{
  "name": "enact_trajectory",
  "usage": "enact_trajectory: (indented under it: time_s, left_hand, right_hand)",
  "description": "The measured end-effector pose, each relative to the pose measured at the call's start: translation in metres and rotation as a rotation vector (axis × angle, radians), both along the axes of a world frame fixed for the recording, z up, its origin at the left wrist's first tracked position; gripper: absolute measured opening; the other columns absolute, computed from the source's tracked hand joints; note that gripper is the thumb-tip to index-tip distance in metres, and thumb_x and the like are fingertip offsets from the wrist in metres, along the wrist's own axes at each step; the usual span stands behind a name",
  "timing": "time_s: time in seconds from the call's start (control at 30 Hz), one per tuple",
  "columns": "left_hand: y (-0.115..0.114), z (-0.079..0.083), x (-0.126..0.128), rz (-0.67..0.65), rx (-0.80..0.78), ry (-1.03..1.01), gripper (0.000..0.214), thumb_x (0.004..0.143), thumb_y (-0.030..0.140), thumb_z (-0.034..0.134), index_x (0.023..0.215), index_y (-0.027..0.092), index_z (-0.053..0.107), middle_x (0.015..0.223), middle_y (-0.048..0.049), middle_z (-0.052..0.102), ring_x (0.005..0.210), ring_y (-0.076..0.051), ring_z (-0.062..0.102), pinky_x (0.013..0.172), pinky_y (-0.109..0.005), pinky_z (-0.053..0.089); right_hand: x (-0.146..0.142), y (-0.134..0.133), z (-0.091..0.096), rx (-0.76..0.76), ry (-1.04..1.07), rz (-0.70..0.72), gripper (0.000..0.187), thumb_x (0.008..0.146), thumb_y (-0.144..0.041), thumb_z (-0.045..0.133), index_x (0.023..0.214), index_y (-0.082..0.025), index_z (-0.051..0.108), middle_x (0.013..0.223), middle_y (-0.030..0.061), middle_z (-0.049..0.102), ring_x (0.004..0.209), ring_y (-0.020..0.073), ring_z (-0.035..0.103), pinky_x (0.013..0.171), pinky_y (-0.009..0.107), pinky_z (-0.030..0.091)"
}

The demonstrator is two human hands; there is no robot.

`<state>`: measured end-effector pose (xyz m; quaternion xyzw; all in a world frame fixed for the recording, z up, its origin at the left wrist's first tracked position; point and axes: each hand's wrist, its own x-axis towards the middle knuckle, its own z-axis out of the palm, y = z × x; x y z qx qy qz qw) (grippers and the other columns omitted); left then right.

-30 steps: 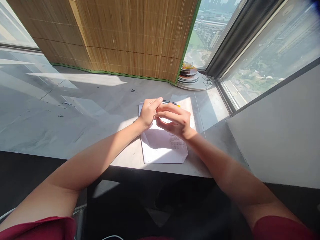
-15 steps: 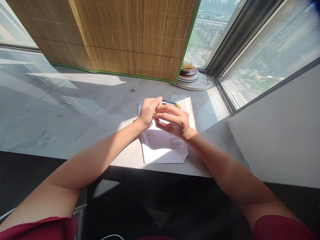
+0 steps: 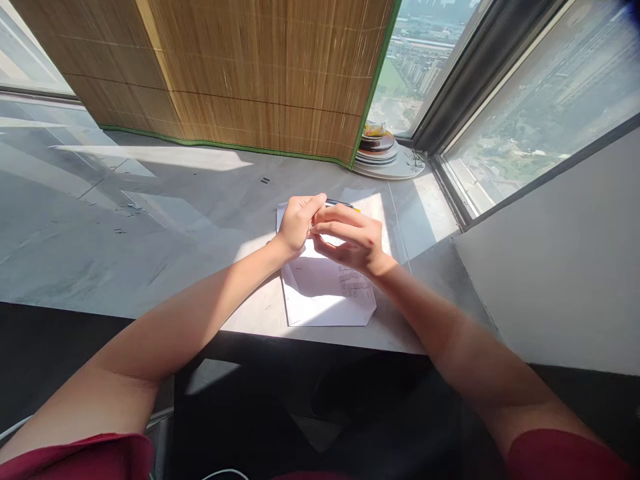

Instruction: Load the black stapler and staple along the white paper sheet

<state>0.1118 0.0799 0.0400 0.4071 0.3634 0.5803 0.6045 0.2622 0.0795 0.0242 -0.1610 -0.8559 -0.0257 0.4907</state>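
Note:
My left hand (image 3: pixel 296 223) is closed, its thumb along the near end of a slim dark object with a yellow end (image 3: pixel 340 203). That object extends to the right behind my right hand, which hides much of it. My right hand (image 3: pixel 350 237) has its fingertips bent together against my left palm. Whatever lies between those fingertips is too small and covered to make out. Beneath both hands lie white paper sheets (image 3: pixel 325 310), with printed lines on their right side and a cut or folded lower right corner.
A bamboo blind (image 3: pixel 240 73) with green edging hangs over the far side of the pale stone ledge (image 3: pixel 200 267). Stacked plates (image 3: pixel 387 163) stand by the window corner. Tiny dark strips (image 3: pixel 265 180) lie scattered about. A white wall (image 3: pixel 560 280) bounds the right.
My right hand has shifted very slightly right, with its fingers still at my left palm. A little less of the dark object shows above it. My left hand stays in place.

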Motion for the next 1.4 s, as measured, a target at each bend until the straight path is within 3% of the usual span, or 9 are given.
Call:
enact_trajectory:
  time_s: [0.1,0.37,0.57,0.73,0.93,1.13,1.4]
  left_hand:
    - [0.0,0.002,0.0,0.017,-0.033,-0.012,0.058,0.098,0.038,0.081,0.068,0.023,0.033,0.057,0.0084,0.028,0.048,-0.007,0.032,0.047,-0.023,0.028]
    - [-0.003,0.006,0.001,0.003,-0.049,-0.015,0.056,0.099,0.034,0.079,0.067,0.022,0.034,0.055,0.0085,0.028,0.045,-0.006,0.032,0.046,-0.021,0.027]
    - [-0.003,0.008,-0.001,-0.072,-0.052,-0.007,0.053,0.101,0.039,0.074,0.064,0.021,0.04,0.05,0.0082,0.03,0.039,-0.004,0.027,0.042,-0.021,0.02]
    - [-0.003,0.009,-0.003,-0.078,-0.051,-0.035,0.052,0.1,0.041,0.074,0.064,0.021,0.042,0.047,0.0081,0.028,0.038,-0.006,0.031,0.041,-0.021,0.021]
    - [-0.004,0.01,-0.003,-0.067,-0.118,-0.105,0.051,0.1,0.045,0.076,0.069,0.023,0.042,0.049,0.0087,0.027,0.037,-0.006,0.033,0.04,-0.022,0.027]
    - [-0.006,0.012,-0.004,-0.087,-0.139,-0.119,0.05,0.1,0.039,0.076,0.067,0.023,0.041,0.048,0.0089,0.028,0.037,-0.008,0.036,0.043,-0.023,0.028]
    - [-0.002,0.012,-0.01,-0.121,-0.136,-0.191,0.055,0.099,0.048,0.075,0.066,0.023,0.039,0.045,0.011,0.025,0.033,-0.005,0.028,0.04,-0.022,0.031]
  right_hand:
    - [0.0,0.001,0.0,0.018,0.011,0.07,0.013,0.101,-0.014,0.073,0.103,-0.025,0.078,0.106,0.0062,0.078,0.094,0.0186,0.077,0.084,0.034,0.071]
    - [-0.004,-0.001,0.004,0.072,0.024,0.101,0.012,0.105,-0.015,0.07,0.102,-0.024,0.076,0.106,0.0065,0.078,0.093,0.018,0.078,0.08,0.033,0.07]
    - [0.004,0.001,0.011,-0.001,0.14,-0.134,0.015,0.107,-0.019,0.065,0.099,-0.025,0.075,0.1,0.0042,0.075,0.083,0.0157,0.074,0.076,0.032,0.069]
    - [0.006,0.002,0.01,-0.086,0.117,-0.135,0.009,0.107,-0.024,0.067,0.107,-0.026,0.075,0.1,0.0036,0.074,0.082,0.0167,0.072,0.079,0.035,0.069]
    - [0.006,0.009,0.002,-0.095,0.133,-0.197,0.022,0.108,-0.024,0.062,0.125,-0.029,0.075,0.104,0.0042,0.07,0.091,0.0191,0.073,0.083,0.039,0.07]
    - [0.006,0.008,0.003,-0.109,0.099,-0.164,0.013,0.107,-0.023,0.063,0.112,-0.028,0.075,0.105,0.0045,0.069,0.093,0.0192,0.072,0.082,0.039,0.069]
    - [0.006,0.004,0.009,-0.124,0.139,-0.151,0.009,0.105,-0.023,0.064,0.099,-0.025,0.07,0.101,0.0048,0.074,0.09,0.0199,0.074,0.082,0.04,0.068]
